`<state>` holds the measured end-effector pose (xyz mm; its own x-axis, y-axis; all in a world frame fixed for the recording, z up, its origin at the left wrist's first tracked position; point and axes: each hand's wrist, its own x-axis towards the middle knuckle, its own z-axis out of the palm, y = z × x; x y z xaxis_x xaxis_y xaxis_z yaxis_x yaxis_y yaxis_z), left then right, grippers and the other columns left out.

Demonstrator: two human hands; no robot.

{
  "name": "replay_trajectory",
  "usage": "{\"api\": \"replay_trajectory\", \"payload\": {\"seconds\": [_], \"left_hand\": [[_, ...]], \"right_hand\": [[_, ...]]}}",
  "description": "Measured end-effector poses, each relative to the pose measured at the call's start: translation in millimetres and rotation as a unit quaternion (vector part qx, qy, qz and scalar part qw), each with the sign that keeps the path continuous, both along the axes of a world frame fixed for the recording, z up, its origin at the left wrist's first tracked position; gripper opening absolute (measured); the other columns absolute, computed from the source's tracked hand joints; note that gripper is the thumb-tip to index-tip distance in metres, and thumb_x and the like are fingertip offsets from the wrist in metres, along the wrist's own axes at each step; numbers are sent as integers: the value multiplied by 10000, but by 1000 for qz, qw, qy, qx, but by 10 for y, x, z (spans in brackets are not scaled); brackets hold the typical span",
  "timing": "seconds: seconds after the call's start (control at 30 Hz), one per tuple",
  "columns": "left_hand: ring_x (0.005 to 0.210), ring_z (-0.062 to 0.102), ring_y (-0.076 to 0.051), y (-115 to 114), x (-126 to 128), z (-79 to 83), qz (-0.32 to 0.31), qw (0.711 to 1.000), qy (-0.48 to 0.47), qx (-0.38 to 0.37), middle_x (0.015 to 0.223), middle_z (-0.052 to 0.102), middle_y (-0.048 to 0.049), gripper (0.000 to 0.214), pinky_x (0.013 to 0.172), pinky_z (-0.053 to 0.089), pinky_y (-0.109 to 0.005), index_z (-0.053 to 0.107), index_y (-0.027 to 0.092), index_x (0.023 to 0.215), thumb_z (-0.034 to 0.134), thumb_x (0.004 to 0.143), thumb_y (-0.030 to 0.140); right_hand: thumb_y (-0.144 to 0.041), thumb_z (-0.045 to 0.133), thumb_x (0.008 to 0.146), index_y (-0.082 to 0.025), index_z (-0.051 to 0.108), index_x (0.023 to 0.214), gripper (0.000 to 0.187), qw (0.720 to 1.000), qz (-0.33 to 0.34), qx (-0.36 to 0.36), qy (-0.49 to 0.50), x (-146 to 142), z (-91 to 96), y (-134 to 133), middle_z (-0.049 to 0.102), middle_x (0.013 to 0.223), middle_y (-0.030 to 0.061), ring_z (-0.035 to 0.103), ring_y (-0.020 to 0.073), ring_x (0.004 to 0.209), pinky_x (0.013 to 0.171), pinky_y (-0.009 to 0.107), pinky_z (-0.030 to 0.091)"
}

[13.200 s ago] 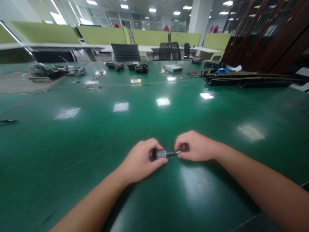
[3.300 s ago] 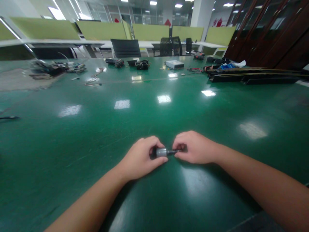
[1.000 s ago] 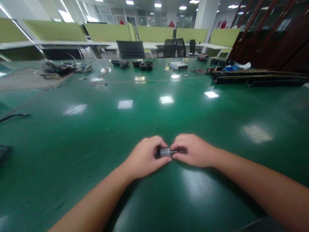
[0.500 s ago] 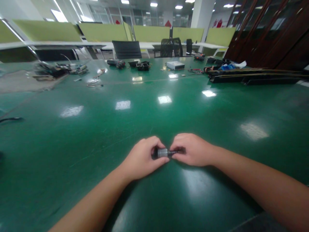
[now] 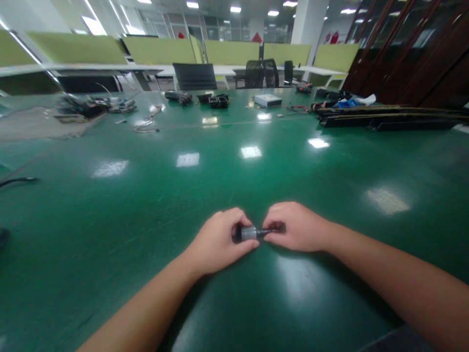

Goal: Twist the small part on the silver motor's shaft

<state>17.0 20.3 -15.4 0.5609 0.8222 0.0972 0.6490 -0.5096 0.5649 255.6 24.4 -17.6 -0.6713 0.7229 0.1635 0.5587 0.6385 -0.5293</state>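
Observation:
Both my hands rest on the green table point(image 5: 234, 161) near its front edge, closed on one small part held between them. My left hand point(image 5: 216, 242) wraps round a short silver-grey cylinder point(image 5: 248, 232), whose left end is hidden in my fingers. My right hand point(image 5: 295, 227) pinches a thin dark rod point(image 5: 266, 231) that sticks out of the cylinder's right end. The two hands almost touch.
Far across the table lie a pile of cables and electronics point(image 5: 95, 104), black parts point(image 5: 218, 100), a white box point(image 5: 268, 100) and long black bars point(image 5: 384, 120). A dark cable point(image 5: 14, 181) lies at the left edge. Office chairs and green partitions stand behind.
Hardly anything differs: both hands stay closed on the cylinder and rod in the same spot. Only the camera view has shifted slightly.

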Motion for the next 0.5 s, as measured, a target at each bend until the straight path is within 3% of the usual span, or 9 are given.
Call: {"api": "replay_trajectory", "payload": {"seconds": [0.17,0.5], "left_hand": [[665,559,-159,12,4,-8,-2,1000,0,-3,744,625,18,246,592,369,-266,654,211,890,776,777,392],[677,554,-165,20,4,-26,-2,1000,12,-1,760,611,15,279,607,373,-270,647,208,910,769,789,428]], "right_hand": [[-238,722,814,-177,720,870,82,1000,6,0,-14,61,31,18,684,812,19,590,142,747,691,259,417],[-234,726,789,-174,740,847,85,996,-10,-70,-62,343,157,137,693,781,13,602,132,692,629,247,432]]}}
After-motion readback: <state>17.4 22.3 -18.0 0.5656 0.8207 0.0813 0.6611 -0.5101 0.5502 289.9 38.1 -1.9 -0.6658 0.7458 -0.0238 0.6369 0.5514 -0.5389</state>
